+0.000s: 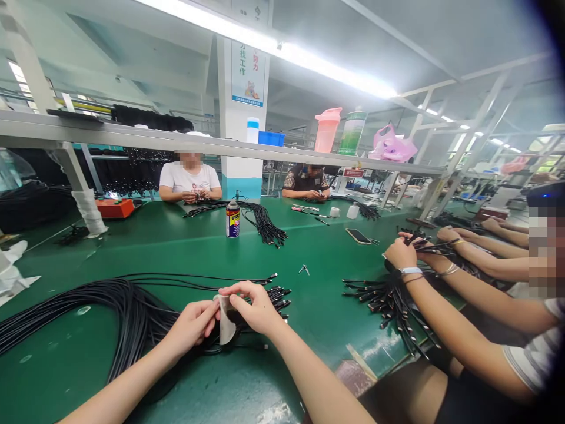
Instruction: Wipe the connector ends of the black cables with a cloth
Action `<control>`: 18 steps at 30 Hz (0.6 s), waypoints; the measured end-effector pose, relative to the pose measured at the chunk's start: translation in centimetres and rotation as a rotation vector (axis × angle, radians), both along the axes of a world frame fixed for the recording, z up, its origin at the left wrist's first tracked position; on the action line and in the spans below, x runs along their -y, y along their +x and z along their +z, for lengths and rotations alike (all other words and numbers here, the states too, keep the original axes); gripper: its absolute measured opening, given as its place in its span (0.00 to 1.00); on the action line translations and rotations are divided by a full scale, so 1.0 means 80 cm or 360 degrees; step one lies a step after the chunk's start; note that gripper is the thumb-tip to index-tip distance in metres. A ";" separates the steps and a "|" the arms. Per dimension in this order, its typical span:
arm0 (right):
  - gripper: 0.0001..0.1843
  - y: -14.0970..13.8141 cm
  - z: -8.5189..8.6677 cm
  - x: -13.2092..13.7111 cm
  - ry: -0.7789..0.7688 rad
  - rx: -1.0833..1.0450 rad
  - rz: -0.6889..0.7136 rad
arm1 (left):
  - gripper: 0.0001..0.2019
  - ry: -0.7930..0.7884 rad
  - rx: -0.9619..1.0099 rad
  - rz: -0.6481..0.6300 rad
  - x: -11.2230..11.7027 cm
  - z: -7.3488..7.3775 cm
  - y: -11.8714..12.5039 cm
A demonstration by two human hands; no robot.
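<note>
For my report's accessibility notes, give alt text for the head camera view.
A left hand and right hand pinch a pale flexible strip above a bundle of long black cables on a green workbench. A co-worker in a white T-shirt sits opposite, handling more black cables.

Green worktop (176,259) with cable bundles
Black cable bundles (132,318) lie across it, beside an upright spray can (232,219), a smartphone (358,236), a small metal part (303,269) and a white bottle (352,212).
</note>
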State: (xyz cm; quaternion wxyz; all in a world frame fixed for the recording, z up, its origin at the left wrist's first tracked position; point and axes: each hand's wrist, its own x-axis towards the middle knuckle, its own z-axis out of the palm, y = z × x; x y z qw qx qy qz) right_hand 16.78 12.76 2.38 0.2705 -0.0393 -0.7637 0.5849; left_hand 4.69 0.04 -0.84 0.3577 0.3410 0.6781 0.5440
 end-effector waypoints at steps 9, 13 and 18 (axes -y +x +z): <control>0.16 -0.018 -0.024 -0.011 -0.0449 0.0002 -0.0073 | 0.32 0.0022 -0.0061 -0.0094 0.003 -0.008 -0.003; 0.14 -0.014 -0.020 -0.009 -0.0225 0.0094 -0.0151 | 0.32 0.0002 -0.0039 -0.0100 0.003 -0.009 -0.004; 0.08 -0.008 -0.012 -0.003 0.0255 0.0007 -0.0360 | 0.33 -0.0017 -0.0049 -0.0142 0.002 -0.008 -0.005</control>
